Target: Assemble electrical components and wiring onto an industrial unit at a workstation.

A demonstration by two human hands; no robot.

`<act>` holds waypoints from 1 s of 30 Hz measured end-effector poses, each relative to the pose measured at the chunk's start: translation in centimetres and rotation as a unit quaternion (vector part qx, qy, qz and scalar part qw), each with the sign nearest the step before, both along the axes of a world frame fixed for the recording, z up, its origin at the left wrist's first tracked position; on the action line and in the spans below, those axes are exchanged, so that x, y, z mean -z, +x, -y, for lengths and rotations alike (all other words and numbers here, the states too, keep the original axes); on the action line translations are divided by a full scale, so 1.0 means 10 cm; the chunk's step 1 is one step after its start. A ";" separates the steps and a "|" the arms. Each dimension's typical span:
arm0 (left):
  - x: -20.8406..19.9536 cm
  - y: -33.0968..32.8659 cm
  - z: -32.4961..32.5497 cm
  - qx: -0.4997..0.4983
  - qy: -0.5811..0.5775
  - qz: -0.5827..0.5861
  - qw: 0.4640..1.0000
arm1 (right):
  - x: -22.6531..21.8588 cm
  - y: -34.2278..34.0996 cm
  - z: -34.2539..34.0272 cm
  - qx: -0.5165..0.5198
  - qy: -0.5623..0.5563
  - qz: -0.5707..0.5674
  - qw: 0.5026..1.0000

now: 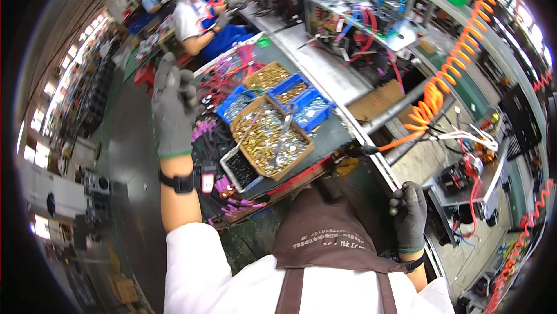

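Note:
My left hand (173, 102), in a grey glove, reaches forward at the left side of a green-topped bench (328, 134). Its fingers point away from me and look partly bent but apart, with nothing visible in them. Bundles of red and purple-tipped wires (205, 131) lie nearest to it. My right hand (411, 215), also gloved, is low on the right beside a white metal rail (371, 148). Its fingers curl inward; whether they hold anything is hidden. Between the hands, a cardboard tray (272, 172) holds many brass and silver small metal parts.
Blue bins (316, 127) of metal parts and a black-filled white box (255, 185) surround the tray. An orange coiled hose (429, 102) hangs at the right. A co-worker (200, 18) sits beyond the bench. Wired equipment (458, 177) stands at far right.

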State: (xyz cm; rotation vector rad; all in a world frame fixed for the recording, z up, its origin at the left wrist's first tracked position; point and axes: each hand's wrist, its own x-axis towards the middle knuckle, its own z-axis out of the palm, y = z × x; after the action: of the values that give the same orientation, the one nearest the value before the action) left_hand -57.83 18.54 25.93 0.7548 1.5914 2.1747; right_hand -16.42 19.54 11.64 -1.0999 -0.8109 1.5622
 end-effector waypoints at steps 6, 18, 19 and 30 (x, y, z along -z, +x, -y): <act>-0.07 1.60 0.12 0.249 0.009 -0.115 0.962 | -0.18 0.55 0.18 -0.054 0.011 -0.046 0.997; 1.08 3.97 -0.09 0.556 -0.105 0.121 0.815 | -0.01 1.39 0.69 0.032 0.065 0.080 0.994; 1.17 4.02 -0.10 0.547 -0.112 0.132 0.819 | 0.02 1.53 0.73 0.028 0.048 0.094 0.994; 1.53 4.38 -0.03 0.625 -0.236 0.087 0.739 | 0.18 2.03 0.67 0.082 -0.045 0.019 0.995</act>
State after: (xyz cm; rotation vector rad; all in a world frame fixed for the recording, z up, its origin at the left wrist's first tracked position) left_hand -14.01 18.86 10.67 0.9743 0.9163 0.7746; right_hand 3.92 12.86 9.87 -1.2331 -0.6629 1.4557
